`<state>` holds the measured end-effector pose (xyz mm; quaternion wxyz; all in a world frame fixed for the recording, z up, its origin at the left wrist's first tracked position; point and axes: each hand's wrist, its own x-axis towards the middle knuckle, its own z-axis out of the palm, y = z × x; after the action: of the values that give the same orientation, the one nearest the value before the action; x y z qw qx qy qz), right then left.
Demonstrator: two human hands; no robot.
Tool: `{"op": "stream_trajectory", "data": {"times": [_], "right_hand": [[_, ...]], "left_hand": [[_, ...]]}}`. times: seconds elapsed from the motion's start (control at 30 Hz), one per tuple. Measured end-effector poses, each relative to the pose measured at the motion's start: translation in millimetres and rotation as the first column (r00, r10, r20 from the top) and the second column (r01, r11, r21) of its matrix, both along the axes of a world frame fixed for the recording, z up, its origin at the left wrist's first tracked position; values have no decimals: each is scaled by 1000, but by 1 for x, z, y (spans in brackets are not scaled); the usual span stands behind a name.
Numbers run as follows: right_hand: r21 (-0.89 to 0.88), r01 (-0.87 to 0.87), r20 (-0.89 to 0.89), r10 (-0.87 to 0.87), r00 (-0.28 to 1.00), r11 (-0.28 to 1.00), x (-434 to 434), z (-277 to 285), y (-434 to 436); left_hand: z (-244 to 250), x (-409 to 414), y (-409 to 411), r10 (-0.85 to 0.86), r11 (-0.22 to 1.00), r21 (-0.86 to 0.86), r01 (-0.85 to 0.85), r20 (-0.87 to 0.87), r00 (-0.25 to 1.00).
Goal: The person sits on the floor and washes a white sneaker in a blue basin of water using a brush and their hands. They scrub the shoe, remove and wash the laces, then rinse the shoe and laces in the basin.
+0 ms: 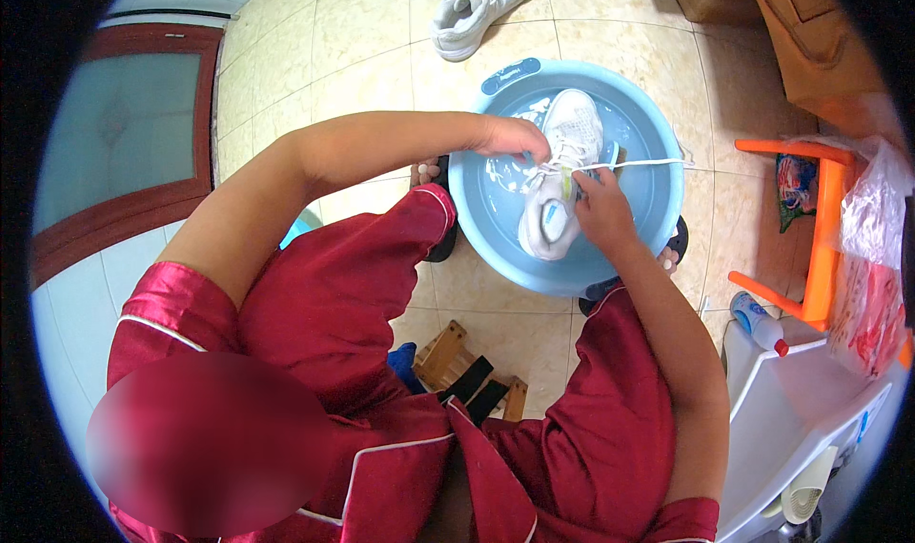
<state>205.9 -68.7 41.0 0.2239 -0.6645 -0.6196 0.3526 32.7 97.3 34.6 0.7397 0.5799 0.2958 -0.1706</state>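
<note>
A white sneaker (573, 123) lies in a round blue plastic basin (496, 263) that holds water, its toe pointing away from me. My left hand (516, 140) is at the left side of the shoe's laces, fingers bent down onto them; what they pinch is hidden. On the other side of the tongue, my right hand (604, 207) has its thumb and forefinger at a white shoelace (647, 162), which stretches right across the basin's rim. Part of a brush (619, 158) shows beside the shoe, under the lace.
Another white sneaker (475, 14) lies on the tiled floor beyond the basin. To the right are an orange stool (822, 228), a plastic bottle (758, 321), a white tub (750, 393) and a clear plastic bag (876, 221). A wooden stool (443, 350) is below me.
</note>
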Motion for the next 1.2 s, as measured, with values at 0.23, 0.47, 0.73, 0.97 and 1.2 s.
{"op": "stream_trajectory", "data": {"times": [0.23,0.47,0.73,0.97,1.2], "right_hand": [[16,2,18,-2,1000,1000,4,-4,-4],[40,-19,2,19,1000,999,0,-2,-1],[70,-28,29,26,999,997,-1,-1,0],[18,9,2,-9,1000,1000,2,4,-3],[25,-23,45,22,999,999,-1,7,0]], "left_hand": [[25,19,-23,-255,575,800,173,-26,967],[32,24,-26,-322,416,820,392,-270,907],[41,28,-33,-312,307,828,469,-378,872],[38,-14,2,-195,711,693,121,29,980],[42,18,-22,-319,359,933,30,93,943]]}}
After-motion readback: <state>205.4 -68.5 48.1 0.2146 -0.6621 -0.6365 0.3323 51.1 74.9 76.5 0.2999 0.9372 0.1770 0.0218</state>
